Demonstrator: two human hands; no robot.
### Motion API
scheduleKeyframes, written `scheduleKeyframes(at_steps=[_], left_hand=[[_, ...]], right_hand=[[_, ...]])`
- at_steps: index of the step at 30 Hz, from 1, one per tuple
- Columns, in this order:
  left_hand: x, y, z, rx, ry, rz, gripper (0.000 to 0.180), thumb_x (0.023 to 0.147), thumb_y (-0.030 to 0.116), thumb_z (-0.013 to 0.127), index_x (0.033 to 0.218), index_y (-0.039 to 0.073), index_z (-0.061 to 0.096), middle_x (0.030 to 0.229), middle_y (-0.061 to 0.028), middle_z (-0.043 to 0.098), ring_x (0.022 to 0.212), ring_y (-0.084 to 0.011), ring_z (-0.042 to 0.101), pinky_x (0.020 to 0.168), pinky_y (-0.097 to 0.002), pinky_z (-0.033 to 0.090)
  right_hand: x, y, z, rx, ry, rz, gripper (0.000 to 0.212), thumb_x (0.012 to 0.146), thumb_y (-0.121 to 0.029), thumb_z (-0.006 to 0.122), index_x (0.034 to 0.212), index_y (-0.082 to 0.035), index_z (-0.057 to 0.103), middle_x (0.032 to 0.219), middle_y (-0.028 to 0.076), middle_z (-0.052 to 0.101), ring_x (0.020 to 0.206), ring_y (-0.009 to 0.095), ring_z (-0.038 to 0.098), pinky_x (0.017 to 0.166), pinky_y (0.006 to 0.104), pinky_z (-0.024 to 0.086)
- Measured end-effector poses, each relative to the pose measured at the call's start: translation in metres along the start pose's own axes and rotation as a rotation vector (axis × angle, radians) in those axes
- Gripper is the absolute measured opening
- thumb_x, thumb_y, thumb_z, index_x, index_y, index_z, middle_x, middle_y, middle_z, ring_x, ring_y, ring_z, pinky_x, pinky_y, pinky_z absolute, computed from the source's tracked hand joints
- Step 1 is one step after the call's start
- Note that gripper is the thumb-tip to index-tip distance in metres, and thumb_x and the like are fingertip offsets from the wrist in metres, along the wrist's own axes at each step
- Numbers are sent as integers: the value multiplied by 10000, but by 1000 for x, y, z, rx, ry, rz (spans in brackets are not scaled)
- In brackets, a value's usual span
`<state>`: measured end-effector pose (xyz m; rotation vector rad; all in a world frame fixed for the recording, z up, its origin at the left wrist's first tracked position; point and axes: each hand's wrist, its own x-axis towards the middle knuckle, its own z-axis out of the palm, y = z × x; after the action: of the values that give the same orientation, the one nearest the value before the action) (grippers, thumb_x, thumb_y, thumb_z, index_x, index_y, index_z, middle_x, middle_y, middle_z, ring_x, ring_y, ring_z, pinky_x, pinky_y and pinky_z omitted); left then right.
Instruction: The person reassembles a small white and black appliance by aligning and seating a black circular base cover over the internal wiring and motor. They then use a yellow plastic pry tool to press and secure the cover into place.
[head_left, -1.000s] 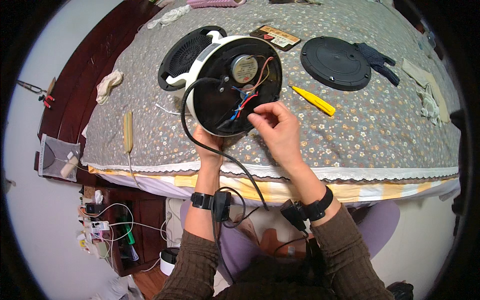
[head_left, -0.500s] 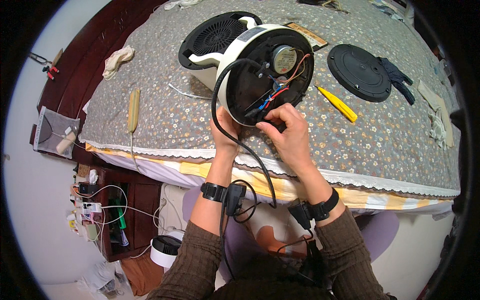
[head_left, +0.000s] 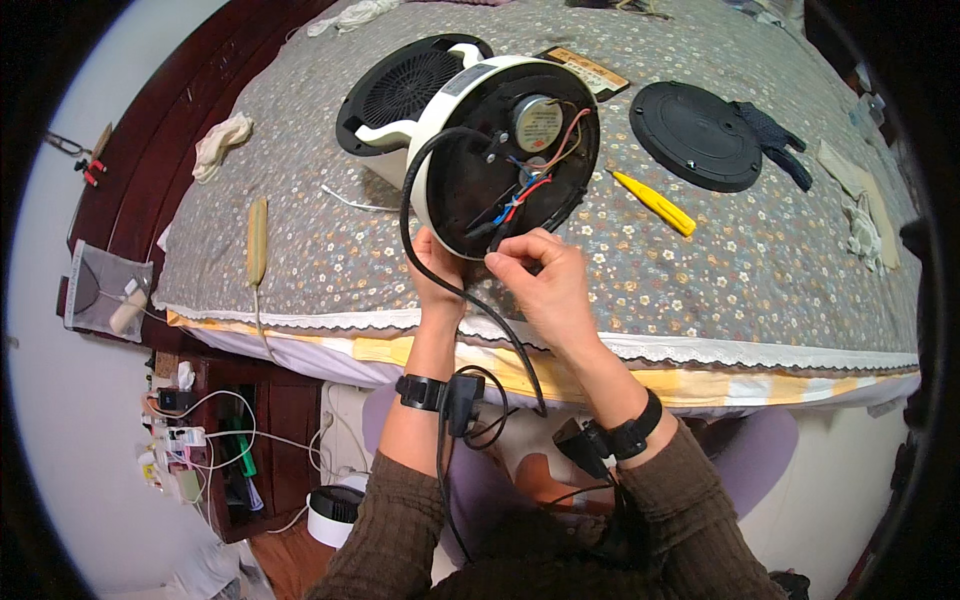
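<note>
A white and black electric fan [head_left: 424, 150] lies tipped on the bed, its round base open toward me. Inside the base show a silver round motor [head_left: 538, 125], red and blue wires [head_left: 520, 200] and black plastic. My left hand [head_left: 437, 280] grips the base from below at its lower left rim, its fingers partly hidden behind it. My right hand [head_left: 548, 285] has thumb and fingers pinched at the lower edge of the opening, on a small black part or wire I cannot make out. A black power cord [head_left: 408, 215] loops from the base over my left wrist.
Right of the fan are a yellow screwdriver [head_left: 655, 203], a round black cover [head_left: 690, 140] and a dark glove [head_left: 785, 145]. A pale bar with a cord [head_left: 258, 245] and a white cloth [head_left: 222, 145] lie left. A wooden-framed plaque [head_left: 590, 72] sits behind.
The whole view has shifted, so bed and fan appear farther left and up. My right fingers have come closer together at the base's lower edge. The left hand still supports the fan.
</note>
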<state>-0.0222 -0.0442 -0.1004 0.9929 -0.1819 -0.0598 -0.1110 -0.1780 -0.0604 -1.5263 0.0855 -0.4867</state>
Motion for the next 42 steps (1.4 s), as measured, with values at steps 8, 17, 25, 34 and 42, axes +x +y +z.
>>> scheduleKeyframes(at_steps=[8, 17, 25, 34, 42], left_hand=[[4, -10, -11, 46, -85, 98, 333, 1004, 243, 590, 1217, -7, 643, 1185, -115, 703, 1039, -249, 696, 912, -392, 574], [4, -6, -11, 128, -53, 99, 397, 985, 300, 636, 1216, -22, 646, 1176, -120, 703, 1009, -261, 706, 888, -383, 585], [3, -3, -8, 140, 38, 39, 371, 982, 203, 520, 1259, -17, 633, 1228, -144, 685, 1065, -285, 691, 934, -414, 567], [1, -1, -1, 163, -22, 98, 407, 953, 209, 529, 1273, -24, 620, 1222, -139, 682, 1036, -283, 695, 911, -414, 579], [53, -40, -119, 74, 185, -71, 572, 877, 464, 533, 1260, 54, 643, 1198, -87, 674, 1008, -272, 646, 943, -450, 518]], right_hand=[[-1, 3, 15, 120, 100, 174, 190, 823, -173, 782, 832, 13, 744, 767, 85, 680, 690, 157, 649, 665, 305, 497], [0, 12, 14, 32, 117, 77, 211, 829, -234, 760, 748, -45, 713, 746, 59, 653, 729, 235, 635, 748, 396, 452], [-2, 11, 15, -35, 136, 3, 188, 859, -182, 727, 779, -13, 702, 748, 67, 625, 748, 212, 607, 702, 369, 432], [-3, 5, 15, 20, 137, 48, 212, 810, -207, 786, 766, -13, 712, 739, 76, 637, 733, 215, 623, 699, 363, 452], [-4, 13, 26, -59, 264, -41, 207, 739, -219, 820, 759, -37, 724, 754, 98, 665, 722, 261, 665, 694, 389, 525]])
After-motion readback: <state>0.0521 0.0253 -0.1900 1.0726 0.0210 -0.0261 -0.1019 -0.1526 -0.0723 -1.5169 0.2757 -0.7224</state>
